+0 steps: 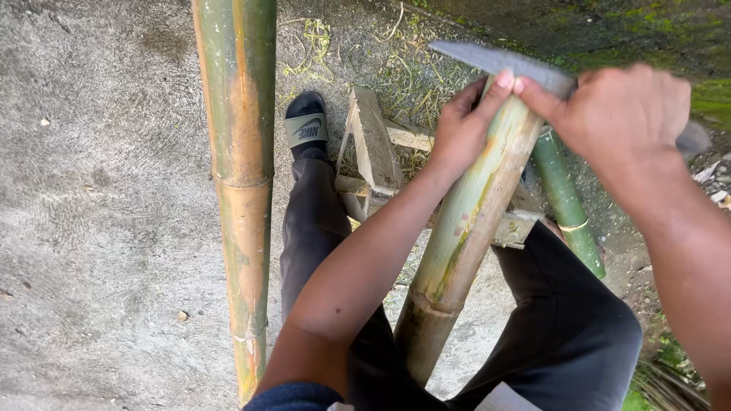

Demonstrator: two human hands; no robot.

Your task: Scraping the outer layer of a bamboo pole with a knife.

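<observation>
A thick bamboo pole (pixel 464 228), yellow-green with brown at the lower node, leans up between my knees. My left hand (pixel 464 125) wraps around its top end. My right hand (pixel 620 114) is closed on a grey blade (pixel 495 59) that lies across the pole's top, its tip pointing left. The blade's handle is hidden in my fist.
A longer bamboo pole (pixel 242 190) lies on the concrete at the left. A thin green bamboo piece (pixel 567 205) sits at the right. A low wooden frame (pixel 377 148) stands under the pole. My foot in a sandal (pixel 306 125) rests beside it. Shavings litter the ground.
</observation>
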